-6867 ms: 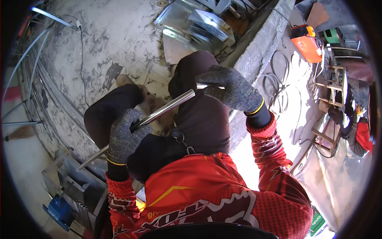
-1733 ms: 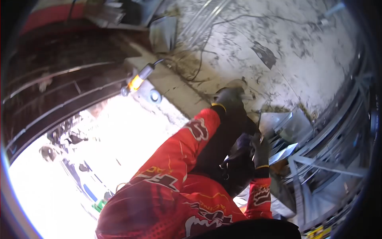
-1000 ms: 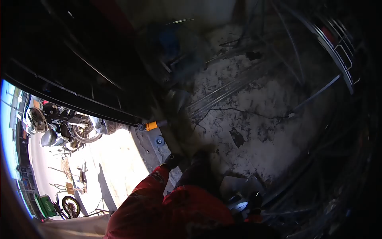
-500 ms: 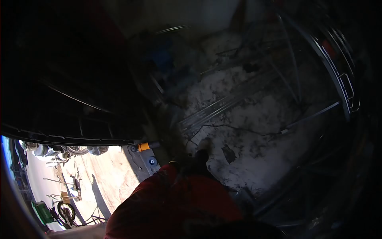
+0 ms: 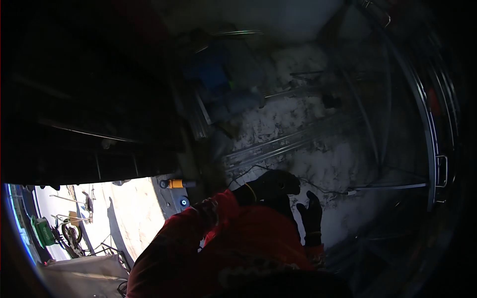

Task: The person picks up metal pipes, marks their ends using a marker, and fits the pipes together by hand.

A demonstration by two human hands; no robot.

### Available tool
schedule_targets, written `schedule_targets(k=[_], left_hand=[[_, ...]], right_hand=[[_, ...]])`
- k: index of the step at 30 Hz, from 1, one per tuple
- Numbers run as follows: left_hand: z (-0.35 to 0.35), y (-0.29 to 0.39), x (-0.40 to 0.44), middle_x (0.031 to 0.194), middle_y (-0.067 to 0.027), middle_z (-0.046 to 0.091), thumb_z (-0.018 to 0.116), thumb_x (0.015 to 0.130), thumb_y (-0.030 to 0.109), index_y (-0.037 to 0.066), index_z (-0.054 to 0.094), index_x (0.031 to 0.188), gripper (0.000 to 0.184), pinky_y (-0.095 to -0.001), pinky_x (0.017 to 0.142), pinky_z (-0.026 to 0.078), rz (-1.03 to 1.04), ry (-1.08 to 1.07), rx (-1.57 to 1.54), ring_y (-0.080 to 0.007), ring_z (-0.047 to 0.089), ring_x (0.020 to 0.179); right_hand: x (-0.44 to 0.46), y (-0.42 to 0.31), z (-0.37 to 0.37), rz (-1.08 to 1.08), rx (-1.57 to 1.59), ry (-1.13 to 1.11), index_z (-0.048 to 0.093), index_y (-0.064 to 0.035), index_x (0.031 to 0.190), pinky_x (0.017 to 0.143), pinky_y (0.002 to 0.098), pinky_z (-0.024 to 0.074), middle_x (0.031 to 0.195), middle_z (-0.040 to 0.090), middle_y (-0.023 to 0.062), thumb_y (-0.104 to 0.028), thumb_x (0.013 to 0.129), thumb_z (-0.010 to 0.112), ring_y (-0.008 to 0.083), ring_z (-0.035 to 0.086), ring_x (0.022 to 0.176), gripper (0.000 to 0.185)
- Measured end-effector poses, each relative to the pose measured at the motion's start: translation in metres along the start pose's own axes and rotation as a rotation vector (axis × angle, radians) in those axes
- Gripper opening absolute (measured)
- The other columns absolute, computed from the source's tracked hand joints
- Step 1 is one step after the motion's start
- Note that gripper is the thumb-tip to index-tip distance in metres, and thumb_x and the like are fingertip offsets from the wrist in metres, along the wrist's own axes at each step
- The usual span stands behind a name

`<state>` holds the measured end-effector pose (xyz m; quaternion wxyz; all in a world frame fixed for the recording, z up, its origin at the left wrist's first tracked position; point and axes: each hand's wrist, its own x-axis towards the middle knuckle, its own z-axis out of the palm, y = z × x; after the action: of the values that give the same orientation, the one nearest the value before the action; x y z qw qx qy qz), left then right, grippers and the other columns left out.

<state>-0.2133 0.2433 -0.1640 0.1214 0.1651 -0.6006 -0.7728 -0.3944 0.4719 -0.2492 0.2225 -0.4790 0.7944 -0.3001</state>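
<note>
My left hand (image 5: 274, 186), very dark, with a yellow band at the wrist, reaches across in front of my body; shadow hides how its fingers are set. Just to its right, my right hand (image 5: 311, 214) has thumb and fingers apart, with nothing seen between them. Both stand over the pale, stained floor (image 5: 328, 171), beside a thin dark cable (image 5: 318, 187) lying on it. Left of my red sleeve (image 5: 218, 211), a yellow power tool (image 5: 175, 184) lies near the doorway. A round disc-like thing (image 5: 184, 201) with a bright centre is close by.
Long metal bars (image 5: 278, 149) lie across the floor. Blue material (image 5: 211, 74) is heaped beyond them. A metal frame with a handle (image 5: 441, 171) stands at right. Through the bright opening at left are a green box (image 5: 43, 232) and a wheel (image 5: 72, 231).
Both hands have come into clear view in front of my body, the right one with fingers spread. The camera view has shifted, and more grey covering shows at lower left.
</note>
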Motion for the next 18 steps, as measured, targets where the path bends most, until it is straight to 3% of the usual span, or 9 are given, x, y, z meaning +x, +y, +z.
schedule_targets(k=[3, 4, 5, 6, 10, 13, 15, 16, 18], left_hand=[[0.006, -0.102, 0.066, 0.127, -0.0126, 0.065, 0.065, 0.095, 0.010, 0.004, 0.060, 0.131, 0.037, -0.0373, 0.098, 0.052, -0.019, -0.184, -0.679, -0.0239, 0.065, 0.108], [0.001, -0.079, 0.072, 0.127, -0.0126, 0.065, 0.065, 0.095, 0.010, 0.004, 0.060, 0.131, 0.037, -0.0373, 0.098, 0.052, -0.015, -0.162, -0.669, -0.0239, 0.065, 0.108], [0.000, -0.032, 0.075, 0.133, -0.0114, 0.061, 0.065, 0.094, 0.009, 0.005, 0.057, 0.135, 0.042, -0.0376, 0.101, 0.051, 0.089, -0.122, -0.021, -0.0236, 0.064, 0.109], [-0.006, 0.004, 0.082, 0.140, -0.0103, 0.057, 0.066, 0.094, 0.008, 0.007, 0.053, 0.140, 0.048, -0.0379, 0.103, 0.050, 0.185, -0.073, 0.624, -0.0233, 0.063, 0.111], [-0.057, 0.043, 0.092, 0.130, -0.0159, 0.060, 0.053, 0.099, 0.042, 0.002, 0.047, 0.143, 0.060, -0.0456, 0.099, 0.049, 0.299, 0.109, -0.037, -0.0293, 0.060, 0.116], [-0.174, 0.101, 0.092, 0.112, -0.0170, 0.069, 0.057, 0.101, 0.037, 0.004, 0.062, 0.126, 0.041, -0.0386, 0.089, 0.054, -0.005, 0.260, 0.837, -0.0280, 0.068, 0.102], [-0.277, 0.092, 0.093, 0.124, -0.0087, 0.069, 0.066, 0.094, 0.040, 0.012, 0.068, 0.124, 0.041, -0.0371, 0.097, 0.050, -0.027, 0.513, 0.777, -0.0251, 0.065, 0.112], [-0.338, 0.055, 0.096, 0.129, -0.0094, 0.066, 0.054, 0.099, 0.030, 0.021, 0.074, 0.116, 0.028, -0.0415, 0.104, 0.047, 0.042, 0.638, 0.584, -0.0298, 0.061, 0.119], [-0.441, 0.024, 0.092, 0.129, -0.0095, 0.067, 0.054, 0.098, 0.031, 0.020, 0.074, 0.115, 0.028, -0.0415, 0.103, 0.047, -0.125, 0.871, 0.881, -0.0296, 0.062, 0.118]], right_hand=[[0.070, 0.008, -0.003, 0.015, 0.137, -0.112, 0.058, -0.0008, 0.130, 0.105, 0.0377, 0.0455, 0.129, 0.063, 0.0163, -0.018, 0.089, 0.071, 0.0288, 0.058, 0.124, 0.046], [0.094, -0.016, -0.018, -0.033, 0.251, -0.212, 0.061, -0.0013, 0.124, 0.098, 0.0392, 0.0494, 0.119, 0.067, 0.0157, -0.019, 0.089, 0.069, 0.0315, 0.063, 0.114, 0.040], [0.108, 0.018, -0.011, -0.276, -0.105, -0.232, 0.064, -0.0017, 0.115, 0.088, 0.0400, 0.0526, 0.108, 0.069, 0.0142, -0.022, 0.088, 0.070, 0.0314, 0.067, 0.101, 0.034], [0.125, 0.012, -0.015, -0.139, 0.126, -0.279, 0.064, -0.0021, 0.111, 0.084, 0.0395, 0.0522, 0.103, 0.069, 0.0130, -0.023, 0.088, 0.071, 0.0286, 0.066, 0.096, 0.032], [0.167, -0.006, -0.036, 0.363, 0.471, -0.464, 0.057, -0.0039, 0.090, 0.058, 0.0348, 0.0483, 0.074, 0.057, 0.0048, -0.022, 0.088, 0.074, 0.0124, 0.055, 0.064, 0.025], [0.171, 0.012, -0.041, 0.442, 0.329, -0.409, 0.054, -0.0076, 0.085, 0.040, 0.0311, 0.0405, 0.065, 0.051, 0.0004, -0.022, 0.091, 0.071, 0.0116, 0.048, 0.043, 0.023], [0.165, 0.010, -0.052, 0.671, 0.315, -0.387, 0.053, -0.0078, 0.081, 0.034, 0.0327, 0.0376, 0.057, 0.047, 0.0001, -0.025, 0.090, 0.071, 0.0137, 0.048, 0.038, 0.027], [0.155, 0.016, -0.053, 0.735, 0.298, -0.314, 0.052, -0.0083, 0.077, 0.032, 0.0333, 0.0366, 0.054, 0.046, -0.0001, -0.026, 0.089, 0.072, 0.0145, 0.046, 0.035, 0.029], [0.121, 0.041, -0.055, 0.823, 0.213, -0.273, 0.049, -0.0095, 0.077, 0.031, 0.0337, 0.0370, 0.050, 0.042, -0.0001, -0.025, 0.089, 0.071, 0.0154, 0.044, 0.032, 0.030]])
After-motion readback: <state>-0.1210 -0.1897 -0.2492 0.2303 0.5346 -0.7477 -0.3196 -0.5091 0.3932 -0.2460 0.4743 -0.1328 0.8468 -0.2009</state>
